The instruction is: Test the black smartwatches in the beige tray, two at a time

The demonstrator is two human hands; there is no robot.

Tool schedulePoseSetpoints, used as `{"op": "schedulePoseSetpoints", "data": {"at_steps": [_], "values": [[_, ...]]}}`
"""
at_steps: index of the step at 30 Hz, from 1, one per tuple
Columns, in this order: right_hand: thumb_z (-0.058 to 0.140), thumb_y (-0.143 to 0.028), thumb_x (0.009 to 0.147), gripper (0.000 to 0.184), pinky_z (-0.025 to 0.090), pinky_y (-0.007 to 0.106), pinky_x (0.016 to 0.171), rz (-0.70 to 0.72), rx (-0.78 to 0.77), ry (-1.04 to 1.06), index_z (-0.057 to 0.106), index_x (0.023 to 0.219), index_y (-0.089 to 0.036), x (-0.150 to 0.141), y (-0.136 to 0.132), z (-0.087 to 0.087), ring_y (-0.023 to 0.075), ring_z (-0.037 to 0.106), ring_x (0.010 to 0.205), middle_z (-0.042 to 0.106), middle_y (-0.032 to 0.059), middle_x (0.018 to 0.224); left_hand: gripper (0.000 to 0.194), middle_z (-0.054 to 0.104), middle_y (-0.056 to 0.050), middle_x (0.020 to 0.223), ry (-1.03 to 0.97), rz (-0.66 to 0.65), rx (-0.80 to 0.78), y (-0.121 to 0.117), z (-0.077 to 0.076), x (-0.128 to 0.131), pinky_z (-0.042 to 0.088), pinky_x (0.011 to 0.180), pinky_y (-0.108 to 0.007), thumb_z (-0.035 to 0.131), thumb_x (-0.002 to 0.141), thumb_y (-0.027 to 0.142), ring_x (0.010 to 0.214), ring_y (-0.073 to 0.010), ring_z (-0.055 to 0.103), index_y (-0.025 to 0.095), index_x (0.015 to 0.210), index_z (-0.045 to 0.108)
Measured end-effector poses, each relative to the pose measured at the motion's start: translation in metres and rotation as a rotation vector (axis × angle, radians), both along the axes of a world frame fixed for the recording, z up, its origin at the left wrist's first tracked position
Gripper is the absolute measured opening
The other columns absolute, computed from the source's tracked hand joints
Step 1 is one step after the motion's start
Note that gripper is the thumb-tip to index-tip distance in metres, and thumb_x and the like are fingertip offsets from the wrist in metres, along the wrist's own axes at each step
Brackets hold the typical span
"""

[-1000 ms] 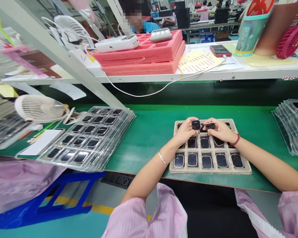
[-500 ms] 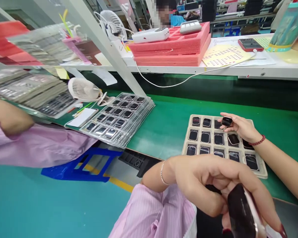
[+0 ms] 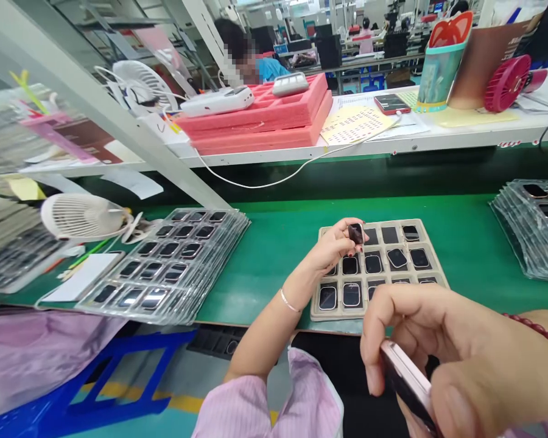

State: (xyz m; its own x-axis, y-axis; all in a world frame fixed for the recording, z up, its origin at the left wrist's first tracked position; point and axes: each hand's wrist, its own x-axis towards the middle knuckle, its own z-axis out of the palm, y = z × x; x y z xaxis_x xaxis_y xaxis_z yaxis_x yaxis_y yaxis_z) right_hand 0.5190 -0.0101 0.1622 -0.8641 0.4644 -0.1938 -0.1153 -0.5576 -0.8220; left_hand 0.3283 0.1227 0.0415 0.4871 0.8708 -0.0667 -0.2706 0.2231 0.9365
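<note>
Green desk point(image 3: 274, 243) ahead, both sets of fingers narrowly closed.
If my right hand's point(image 3: 466, 340) edge pinch slackens, the pink-rimmed piece point(image 3: 408, 380) between its fingers could drop; that hand curls near the camera. My left hand point(image 3: 329, 246) reaches over the tray point(image 3: 338, 316), fingertips gripping a dark piece point(image 3: 355, 233).

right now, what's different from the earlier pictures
The left hand, raised toward the camera just before, is back down at the beige tray; the right hand has come up from there toward the camera. The left still holds one dark-faced piece, the right another piece. The tray and clear stack stayed put.
</note>
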Motion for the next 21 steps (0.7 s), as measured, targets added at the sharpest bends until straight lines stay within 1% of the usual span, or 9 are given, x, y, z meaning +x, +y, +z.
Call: {"op": "schedulePoseSetpoints", "data": {"at_steps": [2, 4, 7, 9, 11, 13, 14, 17, 21], "values": [[0.084, -0.05, 0.068, 0.052, 0.045, 0.016, 0.052, -0.029, 0.014, -0.026, 0.058, 0.099, -0.017, 0.0, -0.002, 0.006, 0.0073, 0.058, 0.062, 0.061, 0.0025, 0.088, 0.053, 0.067, -0.004, 0.087, 0.015, -0.015, -0.003, -0.002, -0.007, 0.003, 0.038, 0.051, -0.017, 0.066, 0.06, 0.013, 0.061, -0.0093, 0.06, 0.017, 0.111, 0.052], [0.085, -0.049, 0.066, 0.052, 0.046, 0.016, 0.052, -0.048, 0.039, -0.033, 0.059, 0.098, -0.017, 0.0, -0.003, 0.008, 0.0074, 0.059, 0.062, 0.062, 0.0027, 0.088, 0.052, 0.067, -0.004, 0.088, 0.019, -0.009, 0.005, -0.005, -0.008, 0.003, 0.037, 0.052, -0.018, 0.068, 0.062, 0.016, 0.063, -0.0095, 0.061, 0.017, 0.112, 0.052], [0.079, -0.052, 0.073, 0.048, 0.05, 0.019, 0.053, -0.084, 0.094, 0.017, 0.058, 0.1, -0.017, 0.002, 0.004, -0.001, 0.0106, 0.064, 0.064, 0.065, 0.0051, 0.091, 0.052, 0.068, -0.004, 0.089, 0.019, 0.013, 0.018, -0.01, -0.005, 0.0, 0.038, 0.052, -0.018, 0.071, 0.066, 0.023, 0.063, -0.0095, 0.061, 0.017, 0.115, 0.053], [0.068, -0.055, 0.084, 0.044, 0.055, 0.023, 0.056, -0.16, 0.159, 0.05, 0.058, 0.105, -0.017, 0.006, 0.019, -0.015, 0.0149, 0.069, 0.069, 0.068, 0.009, 0.099, 0.05, 0.068, -0.004, 0.089, 0.035, 0.043, 0.052, -0.013, -0.003, -0.002, 0.038, 0.053, -0.018, 0.073, 0.069, 0.027, 0.062, -0.0092, 0.06, 0.017, 0.114, 0.054], [0.059, -0.052, 0.09, 0.042, 0.059, 0.027, 0.061, -0.285, 0.247, 0.031, 0.058, 0.115, -0.018, 0.013, 0.043, -0.035, 0.0201, 0.072, 0.082, 0.067, 0.0133, 0.114, 0.044, 0.068, -0.004, 0.087, 0.065, 0.085, 0.103, -0.015, -0.001, -0.004, 0.039, 0.052, -0.018, 0.073, 0.071, 0.029, 0.061, -0.0089, 0.06, 0.016, 0.109, 0.056], [0.059, -0.045, 0.092, 0.042, 0.061, 0.029, 0.067, -0.412, 0.308, -0.045, 0.055, 0.126, -0.022, 0.02, 0.068, -0.057, 0.0238, 0.072, 0.096, 0.064, 0.0137, 0.126, 0.038, 0.067, -0.003, 0.085, 0.097, 0.105, 0.146, -0.018, 0.001, -0.004, 0.039, 0.05, -0.018, 0.072, 0.072, 0.028, 0.061, -0.009, 0.061, 0.015, 0.104, 0.057], [0.062, -0.039, 0.09, 0.041, 0.061, 0.029, 0.067, -0.449, 0.326, -0.1, 0.054, 0.127, -0.023, 0.024, 0.079, -0.068, 0.0234, 0.072, 0.096, 0.064, 0.0128, 0.126, 0.037, 0.067, -0.003, 0.086, 0.109, 0.1, 0.16, -0.02, 0.002, -0.003, 0.039, 0.05, -0.018, 0.071, 0.072, 0.026, 0.061, -0.0094, 0.061, 0.016, 0.104, 0.057], [0.067, -0.027, 0.084, 0.04, 0.062, 0.027, 0.065, -0.488, 0.364, -0.211, 0.057, 0.123, -0.022, 0.033, 0.1, -0.094, 0.021, 0.074, 0.088, 0.068, 0.0114, 0.12, 0.039, 0.067, -0.004, 0.092, 0.142, 0.066, 0.182, -0.027, 0.006, -0.001, 0.042, 0.051, -0.018, 0.067, 0.069, 0.016, 0.067, -0.0114, 0.065, 0.016, 0.107, 0.056], [0.067, -0.023, 0.082, 0.043, 0.062, 0.027, 0.065, -0.469, 0.386, -0.2, 0.058, 0.124, -0.023, 0.039, 0.105, -0.11, 0.0205, 0.073, 0.09, 0.068, 0.0096, 0.12, 0.043, 0.066, -0.005, 0.098, 0.159, 0.055, 0.202, -0.036, 0.01, 0.002, 0.046, 0.057, -0.019, 0.062, 0.069, 0.01, 0.076, -0.0136, 0.067, 0.016, 0.111, 0.055]]}}
